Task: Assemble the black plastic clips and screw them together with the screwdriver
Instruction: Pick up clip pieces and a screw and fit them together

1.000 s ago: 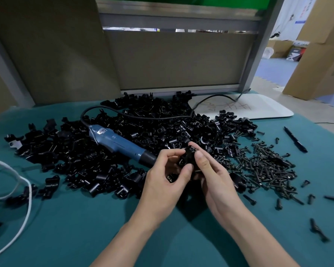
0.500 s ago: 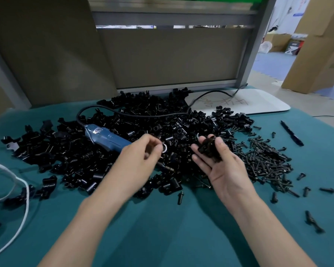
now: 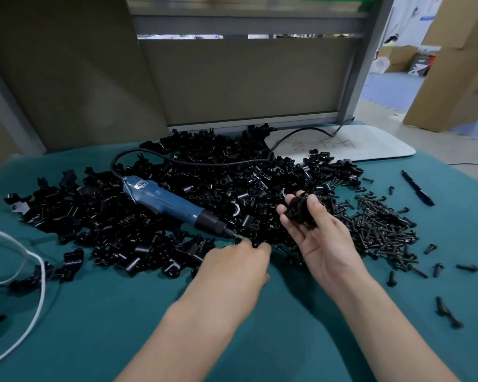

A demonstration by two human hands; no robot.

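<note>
Our right hand (image 3: 323, 238), palm up just right of the blue screwdriver's (image 3: 166, 201) tip, pinches a black clip (image 3: 298, 210) under the thumb. Our left hand (image 3: 232, 268) sits just below that tip, fingers hidden. Loose screws (image 3: 381, 230) heap farther right of the screwdriver.

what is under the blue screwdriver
The blue screwdriver lies on the heap of black clips. The clips directly beneath its body, and the teal mat below them, are covered from view.
</note>
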